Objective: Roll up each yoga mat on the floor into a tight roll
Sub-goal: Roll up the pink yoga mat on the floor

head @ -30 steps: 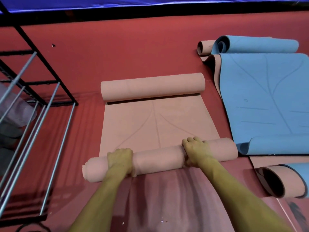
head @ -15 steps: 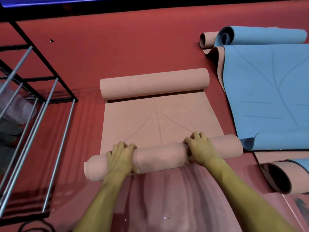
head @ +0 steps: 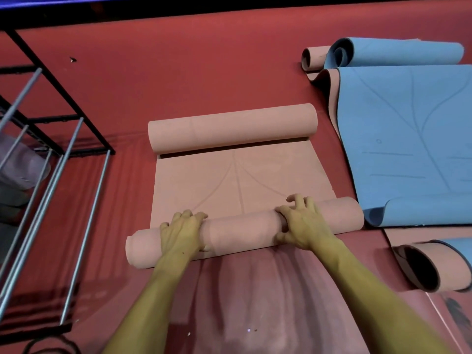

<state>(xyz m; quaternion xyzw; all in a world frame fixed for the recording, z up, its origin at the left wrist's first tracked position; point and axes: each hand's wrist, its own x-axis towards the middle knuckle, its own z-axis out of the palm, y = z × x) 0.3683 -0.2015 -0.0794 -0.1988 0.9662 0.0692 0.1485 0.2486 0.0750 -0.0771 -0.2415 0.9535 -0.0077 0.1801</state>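
We see the pink yoga mat lying on the red floor, its length running away from us. Its near end is wound into a roll whose long axis runs left to right, the right end sitting slightly farther from us than the left. The far end is curled into a second roll, roughly parallel. Our left hand lies over the near roll left of its middle, fingers curled over the top in a grip. Our right hand grips the same roll right of middle, fingers bent over its far side. A blue mat lies flat just beside it on the right, and a metal rack stands to the left.
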